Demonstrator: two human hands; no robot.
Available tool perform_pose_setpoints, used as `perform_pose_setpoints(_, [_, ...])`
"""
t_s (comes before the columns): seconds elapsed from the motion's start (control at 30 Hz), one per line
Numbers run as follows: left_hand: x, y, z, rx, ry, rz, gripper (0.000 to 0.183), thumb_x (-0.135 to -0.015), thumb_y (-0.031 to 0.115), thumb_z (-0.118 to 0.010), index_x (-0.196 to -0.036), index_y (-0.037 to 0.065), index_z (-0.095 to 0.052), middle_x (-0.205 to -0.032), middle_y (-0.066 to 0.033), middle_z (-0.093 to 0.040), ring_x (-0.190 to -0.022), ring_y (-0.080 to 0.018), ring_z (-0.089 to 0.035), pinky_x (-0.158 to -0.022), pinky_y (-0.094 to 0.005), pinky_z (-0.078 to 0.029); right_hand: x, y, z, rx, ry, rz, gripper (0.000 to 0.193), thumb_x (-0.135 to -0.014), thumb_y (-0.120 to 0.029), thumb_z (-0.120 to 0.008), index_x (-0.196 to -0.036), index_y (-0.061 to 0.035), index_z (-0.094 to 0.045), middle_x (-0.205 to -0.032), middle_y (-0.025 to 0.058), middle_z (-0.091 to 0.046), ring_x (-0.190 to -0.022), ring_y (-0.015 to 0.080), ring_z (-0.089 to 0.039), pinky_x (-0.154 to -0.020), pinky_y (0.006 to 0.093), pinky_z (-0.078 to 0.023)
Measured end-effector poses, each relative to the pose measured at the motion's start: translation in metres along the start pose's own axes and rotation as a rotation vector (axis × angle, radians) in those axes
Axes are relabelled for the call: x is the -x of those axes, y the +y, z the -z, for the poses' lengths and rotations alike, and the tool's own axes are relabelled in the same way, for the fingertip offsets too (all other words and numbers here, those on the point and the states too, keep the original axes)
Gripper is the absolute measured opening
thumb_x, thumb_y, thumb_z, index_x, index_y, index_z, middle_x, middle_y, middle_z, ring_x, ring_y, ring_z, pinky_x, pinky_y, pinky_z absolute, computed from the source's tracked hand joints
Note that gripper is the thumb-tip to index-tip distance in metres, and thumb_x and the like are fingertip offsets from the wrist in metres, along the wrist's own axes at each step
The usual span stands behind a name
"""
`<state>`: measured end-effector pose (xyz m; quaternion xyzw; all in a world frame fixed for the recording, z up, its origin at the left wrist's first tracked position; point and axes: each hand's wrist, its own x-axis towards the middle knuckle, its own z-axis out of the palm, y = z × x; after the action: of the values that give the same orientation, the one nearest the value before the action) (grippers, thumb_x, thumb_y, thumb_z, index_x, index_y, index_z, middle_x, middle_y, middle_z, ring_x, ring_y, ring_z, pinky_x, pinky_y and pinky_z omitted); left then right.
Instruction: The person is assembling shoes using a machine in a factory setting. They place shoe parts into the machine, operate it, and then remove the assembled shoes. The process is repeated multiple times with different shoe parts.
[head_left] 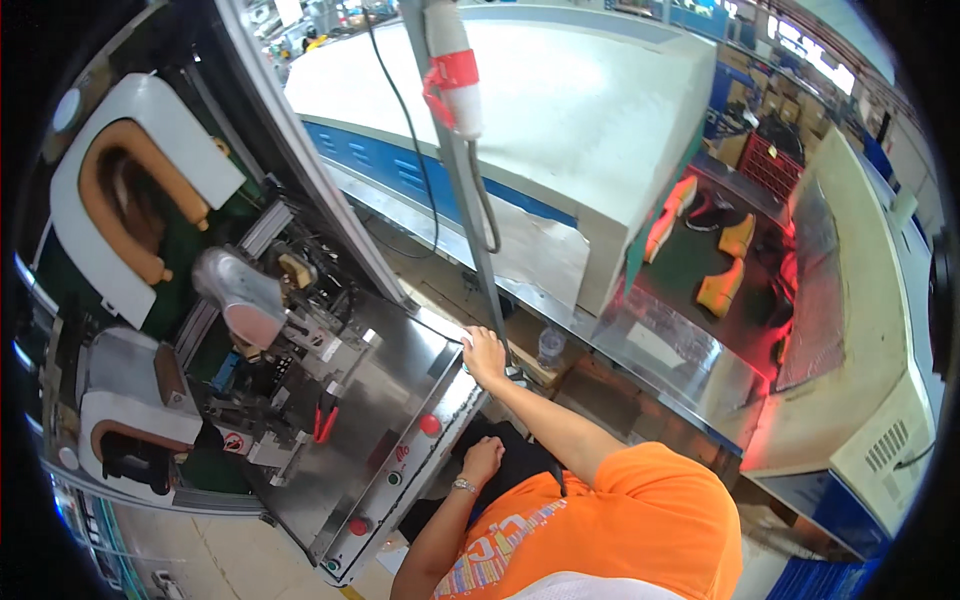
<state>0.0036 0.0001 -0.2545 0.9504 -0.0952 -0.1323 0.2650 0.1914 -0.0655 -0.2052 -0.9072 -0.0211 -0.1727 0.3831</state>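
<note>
My right hand [485, 357] reaches to the far right corner of a machine's metal table [400, 350]. Its fingers lie stretched over the edge, and whatever is beneath them is hidden. My left hand [484, 460], with a wristwatch [464, 485] behind it, rests curled over my dark lap; its palm is hidden. On the front panel beside my hands are a red button [430, 425] and a second red button [358, 526]. A shoe-shaped form [245, 298] stands in the machine. Red-handled pliers or a clamp [325, 415] lie on the table.
White housings with a brown U-shaped pad [100, 190] stand at the left. A metal post [465, 200] carries a red-and-white plug connector [455, 80]. Behind it is a large white machine [540, 90]. Yellow-orange shoes [720, 288] lie under red light on a conveyor [690, 250].
</note>
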Motion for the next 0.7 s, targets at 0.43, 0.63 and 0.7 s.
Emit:
perform_pose_setpoints(0.43, [0.002,-0.007,-0.014,0.024,0.023,-0.007,0.013,-0.083,0.018,-0.051,-0.080,0.006,-0.056,-0.085,-0.0154,-0.055,-0.075,-0.0350,-0.058,-0.068,-0.0446,-0.047,0.000,-0.005,0.002,0.054,-0.049,0.020,0.023,-0.081,-0.020,-0.055,-0.101,-0.0086,-0.056,-0.097,0.0079,-0.058,-0.093,0.0268,-0.053,-0.078,0.0395,-0.042])
perform_pose_setpoints(0.63, [0.007,0.006,-0.009,0.101,0.088,0.031,0.010,-0.084,0.019,-0.051,-0.086,0.010,-0.054,-0.088,-0.0125,-0.056,-0.077,-0.0343,-0.058,-0.068,-0.0438,-0.047,0.000,-0.002,0.004,0.071,-0.041,0.020,0.021,-0.081,-0.020,-0.055,-0.100,-0.0102,-0.055,-0.097,0.0066,-0.058,-0.093,0.0258,-0.053,-0.078,0.0390,-0.042])
perform_pose_setpoints(0.7, [0.010,0.003,-0.012,0.130,0.125,0.026,0.010,-0.084,0.020,-0.051,-0.086,0.011,-0.054,-0.088,-0.0115,-0.056,-0.078,-0.0341,-0.058,-0.069,-0.0435,-0.047,0.001,-0.003,0.004,0.073,-0.042,0.030,0.022,-0.081,-0.020,-0.055,-0.100,-0.0099,-0.055,-0.096,0.0070,-0.058,-0.093,0.0260,-0.053,-0.077,0.0392,-0.042])
